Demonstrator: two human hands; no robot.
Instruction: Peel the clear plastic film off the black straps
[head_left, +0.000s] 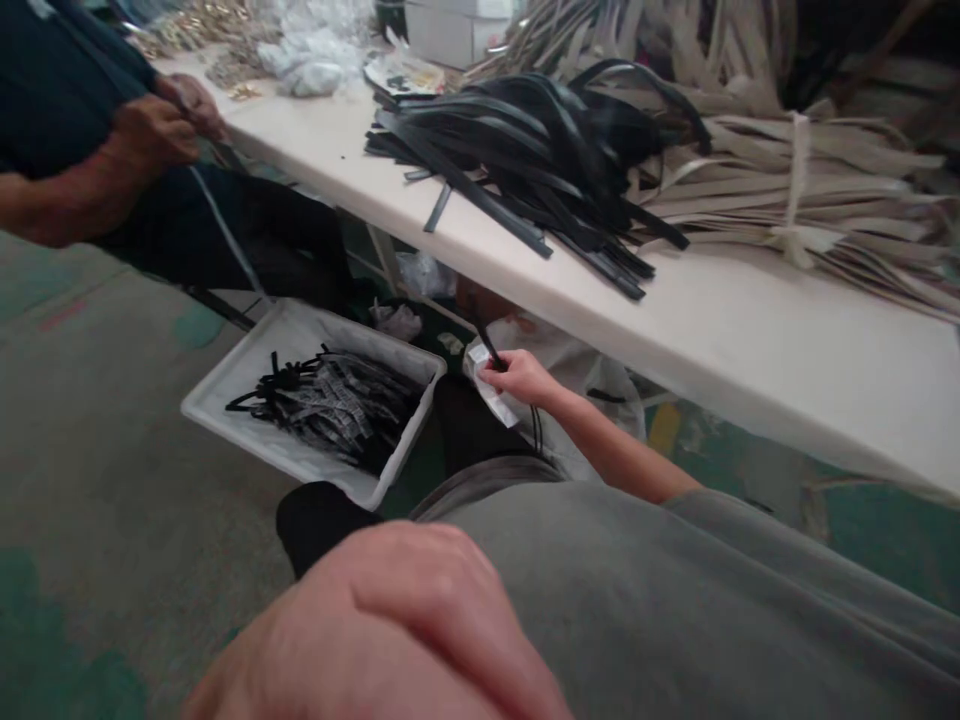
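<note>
My right hand [521,378] is closed round a thin black strap [486,335], whose free end points up beneath the table edge. A small white piece [495,385], perhaps paper or cloth, lies under those fingers over my leg. Large and blurred in the foreground, my left hand [405,620] is close to the camera with its fingers folded. What it holds, if anything, is hidden. Left of my knee, a white plastic tray [262,440] contains a heap of short black straps [337,395].
A white table [720,330] carries a pile of black straps [517,150] and tied beige strips [840,190]. Clear plastic bags [315,55] and brass-coloured pieces [195,28] are farther back. At left, a co-worker's hands [161,125] hold a long strip. A whitish sack [600,410] hangs below the table.
</note>
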